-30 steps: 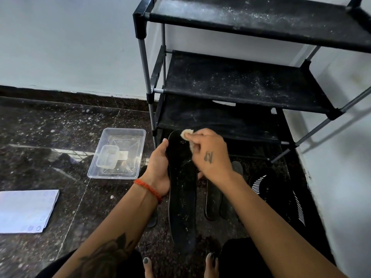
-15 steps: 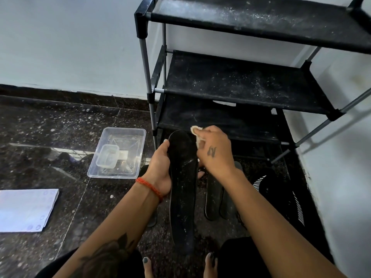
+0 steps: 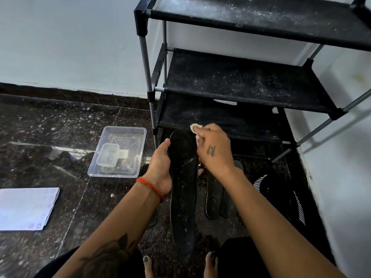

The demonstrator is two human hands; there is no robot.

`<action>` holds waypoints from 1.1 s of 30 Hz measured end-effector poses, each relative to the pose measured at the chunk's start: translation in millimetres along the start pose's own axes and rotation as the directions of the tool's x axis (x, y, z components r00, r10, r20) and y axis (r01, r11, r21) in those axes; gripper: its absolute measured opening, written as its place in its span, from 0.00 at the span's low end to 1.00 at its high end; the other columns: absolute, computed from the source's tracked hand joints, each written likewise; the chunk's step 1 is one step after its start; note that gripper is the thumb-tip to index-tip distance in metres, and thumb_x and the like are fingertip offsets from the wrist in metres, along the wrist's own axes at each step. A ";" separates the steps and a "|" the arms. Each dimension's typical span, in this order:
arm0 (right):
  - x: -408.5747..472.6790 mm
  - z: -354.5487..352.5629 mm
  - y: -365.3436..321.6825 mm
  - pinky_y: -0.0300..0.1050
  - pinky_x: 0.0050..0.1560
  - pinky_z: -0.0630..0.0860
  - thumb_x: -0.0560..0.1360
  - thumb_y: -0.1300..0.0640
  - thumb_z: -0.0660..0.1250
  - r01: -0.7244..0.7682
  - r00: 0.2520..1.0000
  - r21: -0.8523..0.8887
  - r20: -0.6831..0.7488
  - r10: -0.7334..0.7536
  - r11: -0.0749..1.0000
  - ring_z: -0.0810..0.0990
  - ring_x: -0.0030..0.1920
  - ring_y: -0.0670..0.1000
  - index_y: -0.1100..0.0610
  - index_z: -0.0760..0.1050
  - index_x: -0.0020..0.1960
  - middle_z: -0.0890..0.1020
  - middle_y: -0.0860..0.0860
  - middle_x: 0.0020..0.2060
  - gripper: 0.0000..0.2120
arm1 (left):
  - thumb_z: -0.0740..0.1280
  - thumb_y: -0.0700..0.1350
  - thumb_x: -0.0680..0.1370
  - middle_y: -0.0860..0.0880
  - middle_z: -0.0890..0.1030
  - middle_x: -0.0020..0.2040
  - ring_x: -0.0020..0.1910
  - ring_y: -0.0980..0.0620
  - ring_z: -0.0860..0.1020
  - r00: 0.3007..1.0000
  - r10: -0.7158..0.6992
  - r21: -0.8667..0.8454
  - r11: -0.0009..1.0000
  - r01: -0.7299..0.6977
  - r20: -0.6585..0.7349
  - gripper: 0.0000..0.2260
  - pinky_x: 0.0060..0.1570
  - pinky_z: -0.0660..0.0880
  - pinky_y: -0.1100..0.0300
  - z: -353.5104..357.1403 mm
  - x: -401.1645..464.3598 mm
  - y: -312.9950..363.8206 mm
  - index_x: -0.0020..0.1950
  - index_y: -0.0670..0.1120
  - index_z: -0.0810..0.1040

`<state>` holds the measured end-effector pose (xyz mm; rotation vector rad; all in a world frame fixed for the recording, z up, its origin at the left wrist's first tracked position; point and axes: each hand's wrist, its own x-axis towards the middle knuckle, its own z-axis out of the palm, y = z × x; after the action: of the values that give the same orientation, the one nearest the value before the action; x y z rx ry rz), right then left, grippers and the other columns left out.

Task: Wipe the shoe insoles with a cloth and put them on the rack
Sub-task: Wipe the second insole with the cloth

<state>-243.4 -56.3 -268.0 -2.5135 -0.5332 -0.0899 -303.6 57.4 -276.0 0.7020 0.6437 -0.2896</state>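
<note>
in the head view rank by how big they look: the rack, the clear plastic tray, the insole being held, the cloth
1. rack
2. insole and clear plastic tray: similar apparent area, and the insole is nearer the camera, so unranked
3. cloth, mostly hidden in the right hand

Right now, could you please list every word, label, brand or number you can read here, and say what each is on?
No text here can be read for certain.
Right hand: a small dark tattoo on its back, characters not legible.
White paper sheet on the floor: faint round marks along its edges, too blurred to read.
Clear plastic tray, insole, cloth and rack: no lettering visible.
</note>
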 end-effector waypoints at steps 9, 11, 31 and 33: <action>-3.3 2.6 -1.3 0.42 0.59 0.73 0.76 0.65 0.61 0.052 0.986 0.025 0.155 -0.055 0.998 0.74 0.56 0.52 0.59 0.75 0.62 0.75 0.54 0.55 0.16 | 0.51 0.63 0.79 0.42 0.82 0.48 0.40 0.45 0.82 1.000 -0.009 0.045 0.999 0.008 0.008 0.27 0.38 0.81 0.52 3.9 -2.5 -3.7 0.59 0.45 0.78; 0.7 -0.2 5.9 0.43 0.57 0.74 0.75 0.67 0.62 -0.032 0.993 -0.034 0.112 0.036 0.999 0.75 0.55 0.53 0.60 0.76 0.61 0.76 0.55 0.54 0.15 | 0.51 0.65 0.78 0.40 0.83 0.50 0.44 0.44 0.81 1.000 -0.021 0.048 0.999 0.021 -0.009 0.29 0.46 0.79 0.49 3.2 -1.4 -2.3 0.57 0.43 0.79; -0.6 -17.0 -8.2 0.43 0.50 0.79 0.71 0.68 0.65 -0.024 0.968 0.035 0.249 0.014 0.999 0.82 0.46 0.50 0.51 0.83 0.48 0.84 0.49 0.48 0.15 | 0.51 0.60 0.80 0.40 0.82 0.49 0.45 0.42 0.81 0.999 -0.038 0.001 0.999 0.038 0.033 0.25 0.47 0.76 0.47 -1.4 -3.2 7.6 0.56 0.43 0.78; 0.7 -18.7 -3.0 0.44 0.55 0.77 0.71 0.67 0.65 -0.068 0.997 0.050 0.037 0.066 0.996 0.81 0.50 0.50 0.53 0.83 0.49 0.84 0.50 0.48 0.14 | 0.51 0.60 0.80 0.39 0.82 0.51 0.45 0.41 0.81 0.998 -0.041 -0.008 0.999 0.041 0.048 0.25 0.49 0.75 0.45 -1.5 -3.0 9.9 0.58 0.42 0.77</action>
<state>-243.1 -63.9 -250.6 -2.4844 -0.4593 -0.0063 -302.2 65.8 -270.0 0.6722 0.6142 -0.3404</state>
